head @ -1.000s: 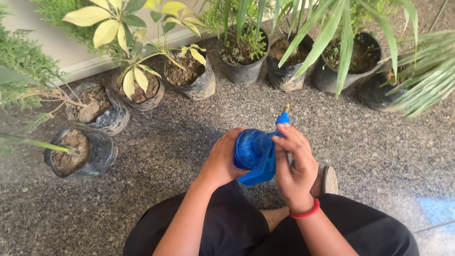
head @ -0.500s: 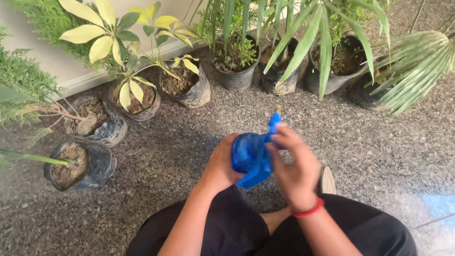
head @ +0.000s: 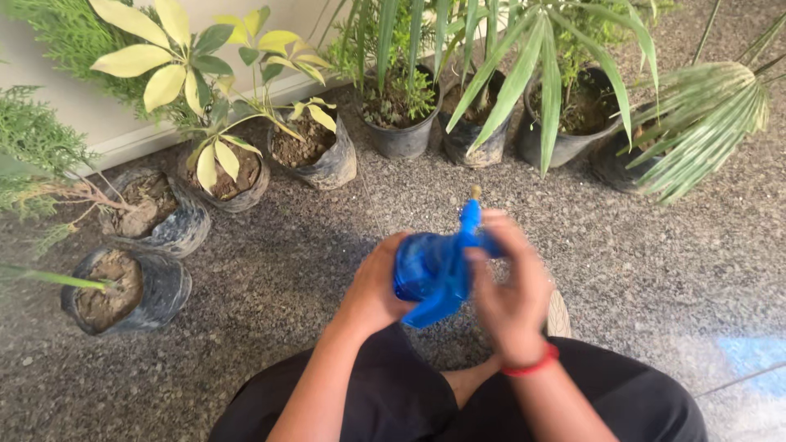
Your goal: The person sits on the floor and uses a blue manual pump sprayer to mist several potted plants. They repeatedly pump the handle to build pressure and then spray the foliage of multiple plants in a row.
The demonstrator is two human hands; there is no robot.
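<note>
A blue spray bottle with a small yellowish nozzle tip is held in front of me, above my lap, nozzle pointing away towards the plants. My left hand wraps the bottle's body from the left. My right hand, with a red band at the wrist, covers the bottle's head and trigger from the right; it looks blurred. I sit on speckled stone floor, black trousers below the hands.
Potted plants in black bags and pots stand in an arc: a bare soil bag at left, a yellow-green leafy plant, a soil bag, and long-leaved plants at the back right. A pale wall runs along the back left.
Both hands stay on the bottle. My right hand has shifted over the bottle's head. The view has moved slightly, so the bottle sits a little lower and further right.
</note>
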